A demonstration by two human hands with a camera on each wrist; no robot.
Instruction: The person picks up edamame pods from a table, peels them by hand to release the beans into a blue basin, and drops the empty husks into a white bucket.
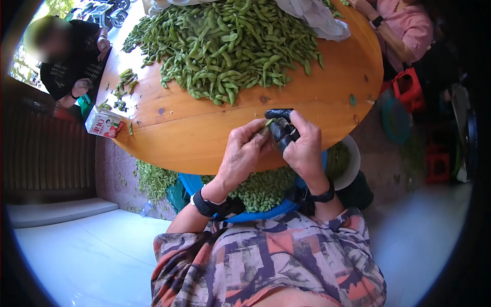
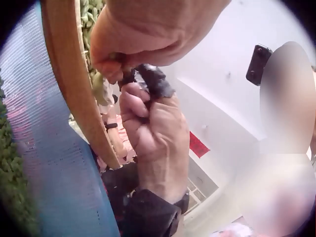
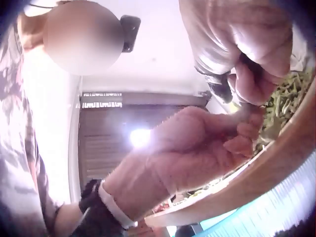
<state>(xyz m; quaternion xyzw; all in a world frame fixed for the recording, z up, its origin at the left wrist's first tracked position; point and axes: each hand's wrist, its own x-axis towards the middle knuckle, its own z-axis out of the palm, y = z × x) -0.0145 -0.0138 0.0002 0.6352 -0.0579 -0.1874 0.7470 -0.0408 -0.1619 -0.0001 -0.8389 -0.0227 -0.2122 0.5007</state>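
Observation:
Just over the near edge of the wooden table, my left hand [image 1: 241, 152] pinches a green edamame pod [image 1: 269, 122] between thumb and fingers. My right hand [image 1: 306, 146] meets it from the other side, its thumb and forefinger closed on the pod's end. Black wrapping [image 1: 283, 134] covers that thumb and forefinger. The fingers hide most of the pod. In the right wrist view the two hands' fingertips come together. Below them, a blue basin [image 1: 280, 209] holds many shelled green beans [image 1: 258, 192]. A big heap of edamame pods [image 1: 220, 56] lies farther back on the table [image 1: 179, 140].
A white and red carton [image 1: 105, 123] stands at the table's left edge near some loose pods [image 1: 125, 84]. Empty-looking pods [image 1: 153, 176] litter the floor. A white bowl [image 1: 353, 158] is right of the basin. Two people sit across, left and right, near red stools [image 1: 407, 87].

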